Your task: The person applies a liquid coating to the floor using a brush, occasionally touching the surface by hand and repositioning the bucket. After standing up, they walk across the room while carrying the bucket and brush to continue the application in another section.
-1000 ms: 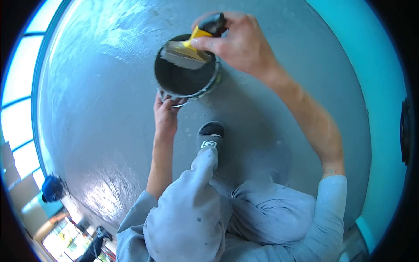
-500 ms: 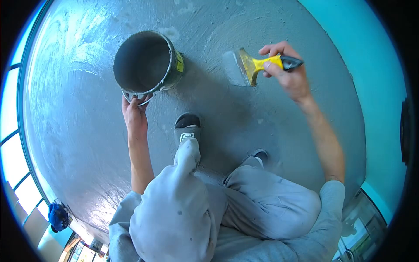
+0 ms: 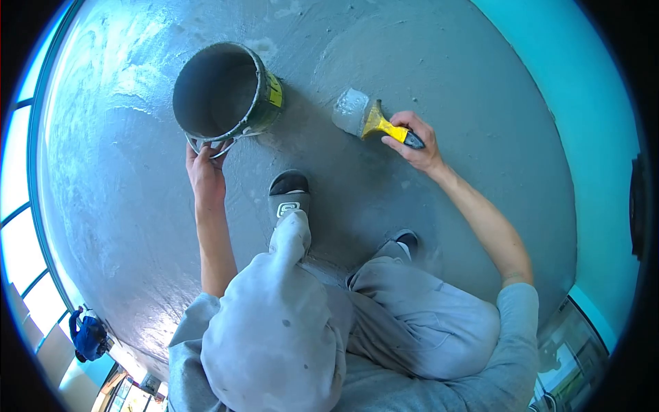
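- I view the grey floor (image 3: 494, 199), bounded on one side by a turquoise wall (image 3: 587, 165).
- I register a person in blue (image 3: 91, 338), well apart, near the windows (image 3: 20, 254).
- I locate the bucket (image 3: 259, 110) beyond the slippered foot (image 3: 289, 196).
- My left hand (image 3: 207, 173) curls around its wire handle (image 3: 230, 146).
- My right hand (image 3: 420, 145) grasps the scraper (image 3: 378, 122); grey material coats the blade (image 3: 351, 110), floor contact indeterminable.

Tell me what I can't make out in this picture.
In the head view:
Yellow label on the bucket: lettering too small.
Left hand: fingertips obscured by the bucket.
Scraper handle: partly covered by the right hand.
Dark object, far right: lost in the black border.
Distant person: too small for detail.
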{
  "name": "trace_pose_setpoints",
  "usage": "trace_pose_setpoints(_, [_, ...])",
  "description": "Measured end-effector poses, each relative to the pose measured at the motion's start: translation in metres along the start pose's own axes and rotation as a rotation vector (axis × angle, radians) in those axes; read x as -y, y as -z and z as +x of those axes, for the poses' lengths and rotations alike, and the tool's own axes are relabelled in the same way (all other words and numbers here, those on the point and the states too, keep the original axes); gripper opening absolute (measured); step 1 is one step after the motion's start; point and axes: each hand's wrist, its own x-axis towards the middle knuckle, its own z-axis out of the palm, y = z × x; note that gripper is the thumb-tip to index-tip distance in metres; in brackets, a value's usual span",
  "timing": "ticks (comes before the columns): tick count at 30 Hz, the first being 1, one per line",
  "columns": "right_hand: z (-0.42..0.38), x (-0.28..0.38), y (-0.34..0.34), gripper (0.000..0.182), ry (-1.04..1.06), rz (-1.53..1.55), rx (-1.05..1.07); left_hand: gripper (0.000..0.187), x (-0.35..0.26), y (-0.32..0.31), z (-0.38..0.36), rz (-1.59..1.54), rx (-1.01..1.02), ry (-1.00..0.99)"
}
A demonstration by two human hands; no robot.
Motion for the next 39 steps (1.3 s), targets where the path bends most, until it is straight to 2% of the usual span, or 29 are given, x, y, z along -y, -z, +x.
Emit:
trace_pose_setpoints(2, [0.007,0.005,0.0,0.03,0.171,-0.044,-0.065,0.042,-0.001,-0.003,-0.001,0.037,-0.028,-0.001])
trace_pose_setpoints(6, [0.006,-0.005,0.013,0.028,0.322,-0.152,0.102,0.052,-0.004,-0.007,-0.002,0.075,-0.045,-0.001])
trace_pose_setpoints(9, [-0.021,-0.006,0.04,0.025,0.374,-0.249,0.216,0.051,-0.001,-0.002,0.0,0.079,-0.033,-0.002])
trace_pose_setpoints(11, [-0.04,0.003,0.06,0.025,0.35,-0.276,0.252,0.05,-0.001,-0.003,0.001,0.094,-0.035,-0.006])
trace_pose_setpoints(14, [-0.048,0.03,0.092,0.025,0.121,-0.346,0.495,0.049,-0.004,-0.008,-0.003,0.103,-0.061,-0.003])
trace_pose_setpoints(16, [-0.036,0.044,0.095,0.024,0.027,-0.329,0.524,0.044,-0.005,-0.01,-0.004,0.083,-0.07,-0.003])
trace_pose_setpoints(18, [-0.023,0.053,0.087,0.025,-0.051,-0.348,0.554,0.035,-0.005,-0.011,-0.004,0.038,-0.06,-0.004])
trace_pose_setpoints(20, [0.008,0.057,0.062,0.027,-0.114,-0.405,0.584,0.035,-0.003,-0.008,-0.004,0.024,-0.053,-0.004])
trace_pose_setpoints(22, [0.045,0.049,0.034,0.023,-0.225,-0.314,0.619,0.039,-0.002,-0.007,-0.004,0.033,-0.049,-0.009])
trace_pose_setpoints(24, [0.083,0.035,0.001,0.025,-0.171,-0.269,0.561,0.049,-0.002,-0.008,-0.003,0.069,-0.05,-0.018])
trace_pose_setpoints(26, [0.12,0.033,-0.019,0.024,-0.012,-0.298,0.44,0.049,0.0,-0.006,-0.002,0.055,-0.055,-0.017])
trace_pose_setpoints(27, [0.137,0.032,-0.027,0.025,-0.012,-0.275,0.387,0.049,0.0,-0.005,-0.002,0.047,-0.058,-0.017])
trace_pose_setpoints(31, [0.168,0.063,-0.023,0.026,0.122,-0.234,0.223,0.05,-0.002,-0.009,-0.005,0.075,-0.058,-0.013])
trace_pose_setpoints(34, [0.166,0.064,-0.02,0.026,0.23,-0.212,0.123,0.051,-0.003,-0.008,-0.004,0.096,-0.054,-0.019])
trace_pose_setpoints(37, [0.133,0.038,-0.018,0.024,0.305,-0.143,0.089,0.051,-0.001,-0.008,-0.002,0.105,-0.055,-0.031])
trace_pose_setpoints(39, [0.086,0.021,-0.008,0.021,0.269,-0.238,0.197,0.052,-0.003,-0.012,-0.004,0.118,-0.078,-0.021])
